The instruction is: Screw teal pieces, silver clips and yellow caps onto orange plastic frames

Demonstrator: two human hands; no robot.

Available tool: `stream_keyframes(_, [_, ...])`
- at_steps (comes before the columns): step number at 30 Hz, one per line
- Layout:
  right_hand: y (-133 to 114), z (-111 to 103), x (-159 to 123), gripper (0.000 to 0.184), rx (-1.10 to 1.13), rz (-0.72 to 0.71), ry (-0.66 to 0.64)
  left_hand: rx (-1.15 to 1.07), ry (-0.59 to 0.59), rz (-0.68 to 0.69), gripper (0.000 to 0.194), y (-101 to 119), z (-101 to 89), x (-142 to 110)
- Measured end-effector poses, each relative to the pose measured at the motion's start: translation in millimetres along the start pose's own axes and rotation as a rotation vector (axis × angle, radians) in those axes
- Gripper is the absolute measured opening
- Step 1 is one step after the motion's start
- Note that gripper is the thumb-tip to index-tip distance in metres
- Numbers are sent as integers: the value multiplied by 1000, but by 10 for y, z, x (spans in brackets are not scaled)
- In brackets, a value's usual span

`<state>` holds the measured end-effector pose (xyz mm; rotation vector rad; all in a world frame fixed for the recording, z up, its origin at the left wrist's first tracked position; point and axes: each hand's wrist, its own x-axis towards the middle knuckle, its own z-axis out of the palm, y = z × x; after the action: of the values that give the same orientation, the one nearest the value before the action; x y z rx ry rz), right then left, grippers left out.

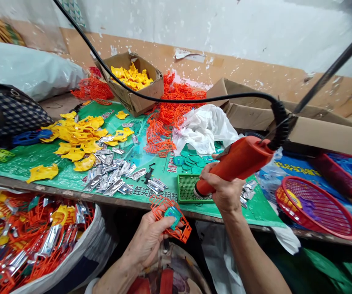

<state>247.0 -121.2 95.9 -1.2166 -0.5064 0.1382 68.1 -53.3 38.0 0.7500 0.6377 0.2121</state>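
My left hand (146,237) pinches an orange plastic frame (184,233), with a teal plastic piece (173,212) under the thumb. It is held in front of the table edge, above my lap. My right hand (225,192) is wrapped round a red corded electric screwdriver (240,161). The tool tilts nose-down, its tip inside a small green basket (183,200); what the tip touches cannot be made out. Teal discs (192,161) lie behind the basket. Left of it are shiny silver pieces (111,173) and a heap of yellow plastic parts (80,132).
A black cable (176,99) arcs across from the tool. Behind stand a box (133,98) of yellow parts, piled orange frames (176,98), a white plastic bag (206,126) and an open carton (326,132). A red basket (319,228) sits right; a filled sack (99,237) stands lower left.
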Motion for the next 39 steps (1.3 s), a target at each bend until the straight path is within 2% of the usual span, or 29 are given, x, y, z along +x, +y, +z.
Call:
stream_keyframes(6, [-12, 6, 29, 15, -21, -11, -3, -44, 13, -9, 35, -9, -19, 0])
stream_keyframes(9, [-158, 34, 46, 18, 60, -2, -6, -63, 15, -13, 34, 10, -12, 0])
stream_keyframes(11, [-300, 57, 24, 30, 131, 1, -15, -72, 24, -17, 34, 26, -3, 1])
stream_keyframes(15, [-540, 87, -119, 41, 255, 33, -126, -74, 41, -19, 27, 34, 14, 5])
stream_keyframes(18, [-610, 99, -258, 42, 323, 75, -198, -72, 34, -21, 23, 25, 11, 10])
stream_keyframes(23, [-605, 112, -383, 35, 380, 78, -246, -77, 12, -17, 26, 25, -10, 11])
stream_keyframes(33, [-525, 147, -394, 28, 372, 84, -253, -86, 45, -28, 27, 50, 23, 17])
stream_keyframes(39, [-507, 142, -389, 36, 383, 110, -257, -85, 42, -29, 29, 53, 20, 6])
